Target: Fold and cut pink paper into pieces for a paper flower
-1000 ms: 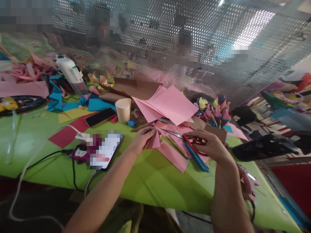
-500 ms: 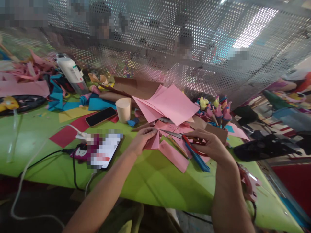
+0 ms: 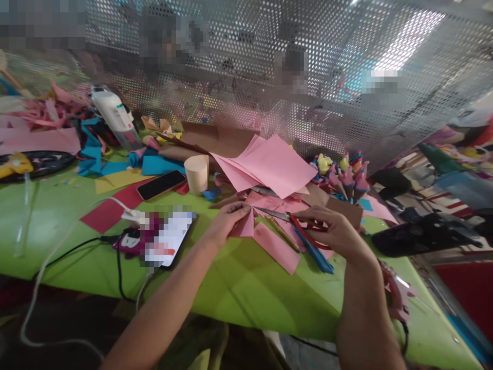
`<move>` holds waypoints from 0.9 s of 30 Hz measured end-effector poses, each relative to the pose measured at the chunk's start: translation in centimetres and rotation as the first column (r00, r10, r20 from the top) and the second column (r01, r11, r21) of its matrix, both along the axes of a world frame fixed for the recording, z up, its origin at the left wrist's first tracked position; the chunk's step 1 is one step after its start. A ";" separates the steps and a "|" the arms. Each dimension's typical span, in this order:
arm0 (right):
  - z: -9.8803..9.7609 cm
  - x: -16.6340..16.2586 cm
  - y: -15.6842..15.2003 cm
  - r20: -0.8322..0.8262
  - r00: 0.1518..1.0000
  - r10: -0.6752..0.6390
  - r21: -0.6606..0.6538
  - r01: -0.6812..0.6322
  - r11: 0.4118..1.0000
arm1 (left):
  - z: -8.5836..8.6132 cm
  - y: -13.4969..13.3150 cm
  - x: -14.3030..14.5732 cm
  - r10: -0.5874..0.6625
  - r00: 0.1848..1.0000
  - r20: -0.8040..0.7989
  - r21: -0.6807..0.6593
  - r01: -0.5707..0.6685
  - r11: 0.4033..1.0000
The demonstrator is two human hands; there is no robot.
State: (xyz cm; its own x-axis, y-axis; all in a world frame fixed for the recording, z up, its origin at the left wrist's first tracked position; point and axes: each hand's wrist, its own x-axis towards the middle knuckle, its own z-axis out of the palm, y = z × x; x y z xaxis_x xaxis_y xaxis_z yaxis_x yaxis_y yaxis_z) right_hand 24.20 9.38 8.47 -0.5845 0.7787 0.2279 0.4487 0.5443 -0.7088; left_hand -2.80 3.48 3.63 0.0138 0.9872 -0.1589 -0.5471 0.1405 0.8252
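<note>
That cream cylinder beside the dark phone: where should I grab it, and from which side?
The cream cylinder stands upright, with the dark phone close on its left and the pink sheets fanned out on its right. So probably wrap its round side wall near the top, coming from the near side.

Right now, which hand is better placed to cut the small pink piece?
Right, probably. The right hand already grips the red-handled scissors, and their blades point at the small pink piece. The left hand pinches that piece, so it is occupied holding it.
</note>
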 end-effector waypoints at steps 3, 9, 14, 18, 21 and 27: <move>0.1 0.0 0.0 0.018 1.000 0.001 0.009 -0.001 1.000 | -0.1 0.0 0.0 -0.001 1.000 0.015 -0.003 0.001 1.000; 0.0 0.1 0.0 0.024 1.000 0.004 0.020 -0.005 1.000 | -0.1 0.1 0.1 0.009 1.000 0.016 -0.007 -0.008 1.000; 0.0 0.1 0.0 0.038 0.999 0.001 0.029 -0.002 1.000 | -0.3 0.2 0.1 0.005 1.000 0.026 -0.019 -0.004 1.000; 0.2 0.1 -0.1 0.049 0.999 -0.002 0.041 0.000 0.999 | -0.6 0.2 0.1 0.019 0.999 0.041 -0.021 -0.019 1.000; 0.3 0.0 -0.2 0.043 0.999 -0.002 0.035 0.001 0.999 | -0.6 0.1 0.2 0.023 0.998 0.050 -0.028 -0.022 0.999; 0.3 0.1 -0.2 0.050 0.999 -0.006 0.040 0.004 0.999 | -0.6 0.2 0.2 0.016 0.999 0.052 -0.026 -0.014 1.000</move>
State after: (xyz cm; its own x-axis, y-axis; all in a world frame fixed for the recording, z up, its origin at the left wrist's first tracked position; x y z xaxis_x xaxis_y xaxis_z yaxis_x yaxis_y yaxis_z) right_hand 24.25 9.14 8.73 -0.5919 0.7728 0.2291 0.4863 0.5690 -0.6631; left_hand -2.62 3.64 3.05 0.0080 0.9829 -0.1838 -0.5917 0.1529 0.7916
